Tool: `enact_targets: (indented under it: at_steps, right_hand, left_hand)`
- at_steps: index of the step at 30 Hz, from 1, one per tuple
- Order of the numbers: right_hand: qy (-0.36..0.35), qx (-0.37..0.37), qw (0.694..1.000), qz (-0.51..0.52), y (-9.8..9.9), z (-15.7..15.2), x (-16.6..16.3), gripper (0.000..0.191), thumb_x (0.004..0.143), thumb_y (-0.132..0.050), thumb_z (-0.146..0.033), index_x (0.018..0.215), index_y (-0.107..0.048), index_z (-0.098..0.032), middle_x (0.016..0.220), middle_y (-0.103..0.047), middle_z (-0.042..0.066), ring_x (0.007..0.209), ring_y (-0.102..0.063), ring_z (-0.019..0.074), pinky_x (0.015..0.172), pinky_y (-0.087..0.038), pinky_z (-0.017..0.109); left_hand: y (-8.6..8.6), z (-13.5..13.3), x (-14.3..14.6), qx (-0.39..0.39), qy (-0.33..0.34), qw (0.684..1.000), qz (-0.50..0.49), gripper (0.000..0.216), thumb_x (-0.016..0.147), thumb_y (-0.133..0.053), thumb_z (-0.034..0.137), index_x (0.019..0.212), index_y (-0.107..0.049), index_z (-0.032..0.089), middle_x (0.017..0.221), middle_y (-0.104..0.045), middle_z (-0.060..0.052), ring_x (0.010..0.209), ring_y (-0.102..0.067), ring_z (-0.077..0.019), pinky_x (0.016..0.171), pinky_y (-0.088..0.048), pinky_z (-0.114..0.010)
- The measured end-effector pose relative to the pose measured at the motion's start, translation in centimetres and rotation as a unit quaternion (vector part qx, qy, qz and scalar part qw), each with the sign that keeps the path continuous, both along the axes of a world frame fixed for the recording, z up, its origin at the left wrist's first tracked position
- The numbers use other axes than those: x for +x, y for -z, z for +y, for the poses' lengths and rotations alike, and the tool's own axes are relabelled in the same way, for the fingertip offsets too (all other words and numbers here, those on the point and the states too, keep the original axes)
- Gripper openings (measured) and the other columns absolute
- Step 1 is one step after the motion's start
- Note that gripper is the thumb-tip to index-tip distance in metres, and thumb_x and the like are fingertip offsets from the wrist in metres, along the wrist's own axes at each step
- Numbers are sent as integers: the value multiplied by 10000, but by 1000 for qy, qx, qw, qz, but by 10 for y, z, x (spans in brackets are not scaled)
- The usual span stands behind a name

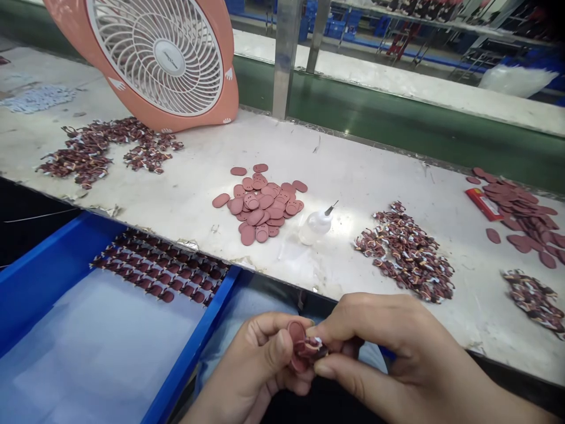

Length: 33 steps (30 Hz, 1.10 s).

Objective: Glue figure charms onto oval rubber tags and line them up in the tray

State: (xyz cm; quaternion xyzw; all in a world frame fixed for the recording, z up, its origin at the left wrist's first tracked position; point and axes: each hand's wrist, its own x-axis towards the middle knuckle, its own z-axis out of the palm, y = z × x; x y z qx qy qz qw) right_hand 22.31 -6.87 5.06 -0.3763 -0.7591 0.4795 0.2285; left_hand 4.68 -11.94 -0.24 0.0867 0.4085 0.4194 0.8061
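Note:
Low in front of me, my left hand [253, 368] pinches a reddish-brown oval piece [296, 333] between thumb and fingers. Against it, my right hand [384, 347] grips a small dark brown strap-like bit [314, 346] with a pale patch on it. The two parts touch, but my fingertips partly hide how they join. Beyond the hands lies a pile of matching oval pieces [267, 203], some with small holes. A translucent squeeze bottle [315, 227] with a needle tip leans beside that pile. Right of it spreads a heap of brown strap bits [406, 250].
A blue tray [194, 353] at left holds rows of assembled pieces [154, 271] on white lining. On the bench [185, 194] stand a pink fan [168, 59], another strap heap [83, 150], more ovals [521, 212] with a red packet [483, 204], and a small strap heap [534, 300].

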Motion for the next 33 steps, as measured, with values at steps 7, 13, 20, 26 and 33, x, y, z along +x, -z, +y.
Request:
enact_targets:
  at_steps: [7,13,20,26,33]
  right_hand:
    - [-8,-38,999,-5,1,3,-2,154,799,-695,-56,827,-711,-207,732,-713,-19,640,-657,90,640,-510,164]
    - [-7,-30,999,-15,1,2,-1,149,801,-698,-76,814,-709,-224,717,-704,-24,626,-658,97,618,-509,171]
    - [-23,-4,1000,-12,-2,3,-2,107,822,-723,-111,865,-728,-208,715,-706,-15,631,-662,89,626,-517,151]
    - [-31,25,999,-22,-1,4,-4,104,833,-707,-110,880,-722,-202,723,-710,-7,651,-671,103,625,-522,169]
    - [-57,57,997,-17,1,-3,-3,155,869,-660,-83,943,-682,-217,789,-737,-8,697,-688,115,650,-543,174]
  left_hand:
    - [2,-1,-1,-4,1,1000,-3,373,615,-847,508,572,-714,161,625,-656,-2,573,-576,-82,531,-495,-167]
    - [7,0,0,-6,5,1000,-18,375,639,-836,503,576,-716,153,621,-654,-7,540,-574,-72,503,-499,-148]
    - [11,-1,-1,-5,9,1000,-24,362,635,-843,493,607,-728,151,629,-668,-15,542,-592,-82,496,-505,-150]
    - [12,0,-3,-6,19,1000,-22,374,648,-828,509,691,-759,143,625,-668,-23,560,-594,-91,496,-494,-156]
    - [1,-2,-5,-15,-3,1000,-22,326,604,-877,432,769,-783,167,609,-703,-4,535,-606,-84,514,-485,-169]
